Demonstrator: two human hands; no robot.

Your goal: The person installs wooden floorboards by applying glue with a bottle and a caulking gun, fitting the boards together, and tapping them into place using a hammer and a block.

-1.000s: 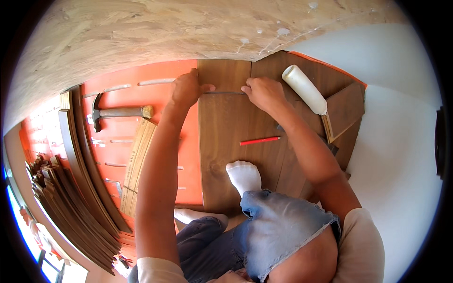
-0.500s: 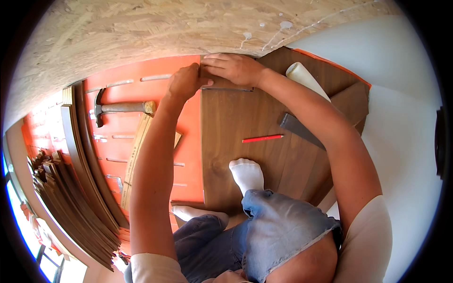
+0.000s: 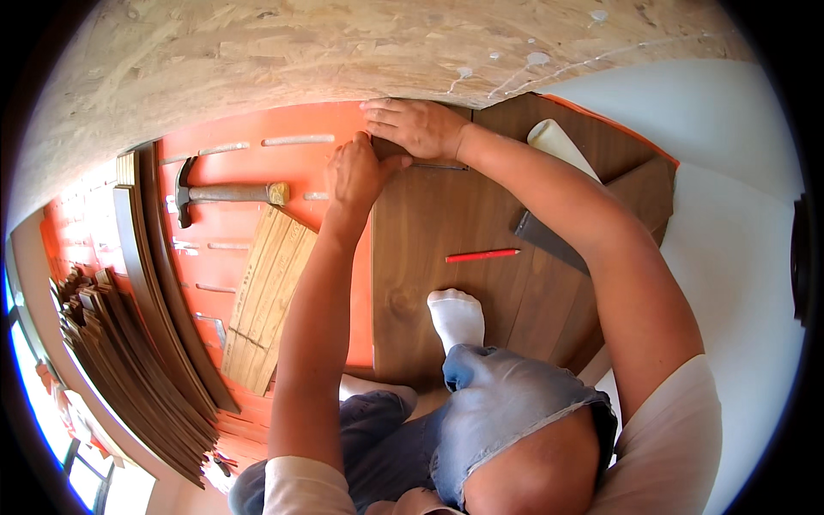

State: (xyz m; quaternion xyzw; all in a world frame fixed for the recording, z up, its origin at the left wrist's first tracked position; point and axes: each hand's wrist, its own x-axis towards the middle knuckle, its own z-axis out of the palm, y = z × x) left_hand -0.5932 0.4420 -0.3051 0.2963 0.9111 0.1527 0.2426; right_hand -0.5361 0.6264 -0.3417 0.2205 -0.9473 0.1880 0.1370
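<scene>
A short piece of brown floorboard (image 3: 389,148) lies at the far edge of the laid floor, against the base of the chipboard wall, partly covered by my hands. My left hand (image 3: 354,176) grips its left edge, with the fingers bent and the thumb reaching over the top. My right hand (image 3: 421,126) lies across the far part of the piece, fingers stretched out to the left. A dark gap line shows along the near edge of the piece. Nearer me, a red pencil (image 3: 482,256) rests on the brown laid floor (image 3: 412,300).
On the orange underlay (image 3: 249,120) to the left lie a claw hammer (image 3: 227,194), a pale plank (image 3: 273,292) and stacked brown boards (image 3: 137,369). A white roll (image 3: 562,148) and a dark flat bar (image 3: 549,240) sit under my right arm. Chipboard (image 3: 300,51) rises ahead; a white wall (image 3: 730,257) stands right.
My left hand has shifted right along the piece, its thumb further over the top. The left forearm has swung right, uncovering more of the pale plank. The view has shifted slightly.
</scene>
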